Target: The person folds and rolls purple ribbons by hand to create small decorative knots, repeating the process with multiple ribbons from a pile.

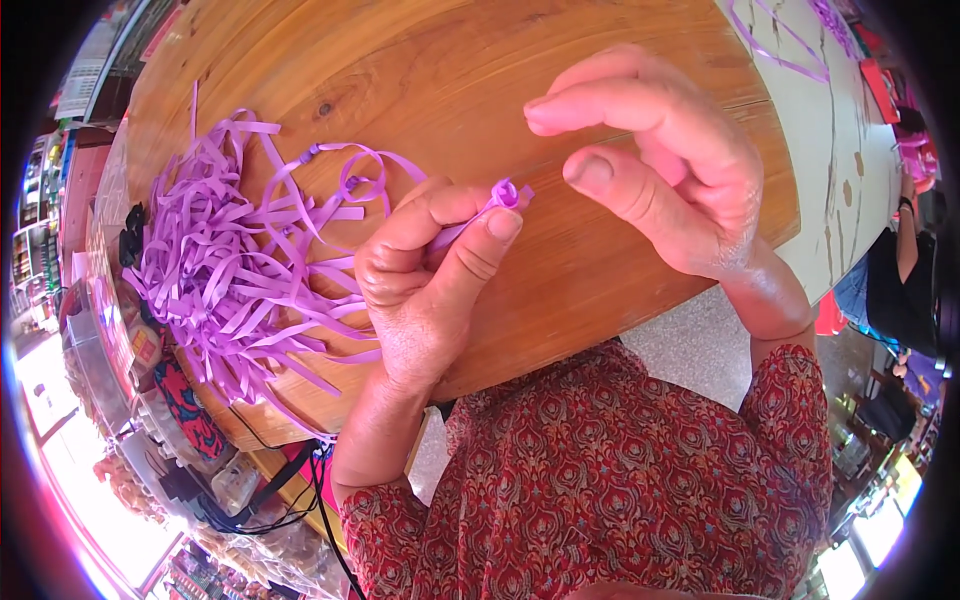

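Note:
Between its thumb and forefinger, my left hand (425, 265) pinches a purple ribbon (506, 193), whose end is curled into a small loop above the fingertips. A stretch of the same ribbon runs back under the fingers. My right hand (665, 160) is held in the air to the right of it, thumb and fingers apart with nothing between them. Left of my left hand, a heap of loose purple ribbons (215, 250) lies tangled on the wooden table (440, 70). Some strands in the heap have darker purple knots.
A white, marked tabletop (815, 190) adjoins on the right, with more purple ribbon (790, 45) at its far end. Black cables (318, 475) hang by the table's left front edge, near plastic-wrapped goods. Another person (895, 280) in dark clothing is at the far right.

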Demonstrator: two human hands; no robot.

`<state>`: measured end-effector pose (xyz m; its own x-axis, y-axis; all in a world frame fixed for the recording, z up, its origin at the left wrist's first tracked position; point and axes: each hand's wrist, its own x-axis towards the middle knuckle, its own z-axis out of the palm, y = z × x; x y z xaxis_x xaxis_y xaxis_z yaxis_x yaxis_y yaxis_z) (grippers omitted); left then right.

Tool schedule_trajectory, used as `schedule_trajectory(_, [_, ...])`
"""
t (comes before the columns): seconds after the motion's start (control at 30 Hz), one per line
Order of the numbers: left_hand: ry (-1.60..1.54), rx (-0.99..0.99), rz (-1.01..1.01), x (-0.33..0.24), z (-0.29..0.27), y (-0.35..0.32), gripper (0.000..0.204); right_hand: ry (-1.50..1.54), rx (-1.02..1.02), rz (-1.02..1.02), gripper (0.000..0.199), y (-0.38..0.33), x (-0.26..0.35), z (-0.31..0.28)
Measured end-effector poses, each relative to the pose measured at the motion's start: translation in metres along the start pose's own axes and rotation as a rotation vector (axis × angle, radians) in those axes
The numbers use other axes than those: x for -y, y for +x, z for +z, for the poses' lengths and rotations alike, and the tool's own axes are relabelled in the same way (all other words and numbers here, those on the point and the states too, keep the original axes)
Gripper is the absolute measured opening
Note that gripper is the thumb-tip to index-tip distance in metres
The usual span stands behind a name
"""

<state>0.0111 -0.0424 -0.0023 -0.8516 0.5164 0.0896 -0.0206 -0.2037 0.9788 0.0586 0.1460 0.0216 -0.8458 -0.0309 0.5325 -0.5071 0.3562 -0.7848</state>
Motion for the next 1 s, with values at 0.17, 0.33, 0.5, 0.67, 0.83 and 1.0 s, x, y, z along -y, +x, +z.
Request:
schedule_trajectory(0.17, [-0.018, -0.004, -0.023, 0.0038, 0.0000, -0.0019, 0.008, -0.063, 0.052, -0.090, 0.034, 0.0044, -0.0015, -0.0010])
schedule_trajectory(0.33, [0.026, 0.035, -0.030, 0.0059, -0.0006, -0.0014, 0.007, -0.080, 0.073, -0.076, 0.029, 0.0034, -0.0051, 0.0029])
schedule_trajectory(0.5, [0.001, 0.042, -0.045, 0.0054, 0.0012, -0.0011, 0.008, -0.048, 0.087, -0.061, 0.014, 0.0026, -0.0049, 0.0025])
schedule_trajectory(0.67, [-0.008, 0.063, -0.021, 0.0041, -0.0013, -0.0010, 0.009, 0.031, 0.071, -0.004, 0.011, 0.0013, -0.0062, 0.0031])
schedule_trajectory(0.83, [-0.039, 0.049, -0.004, 0.0031, -0.0013, -0.0016, 0.010, 0.043, 0.072, 0.036, 0.009, 0.0003, -0.0052, 0.0029])
schedule_trajectory(1.0, [-0.045, 0.085, 0.013, 0.0039, -0.0035, -0.0006, 0.010, 0.030, 0.088, 0.048, 0.010, 0.0000, -0.0056, 0.0021])
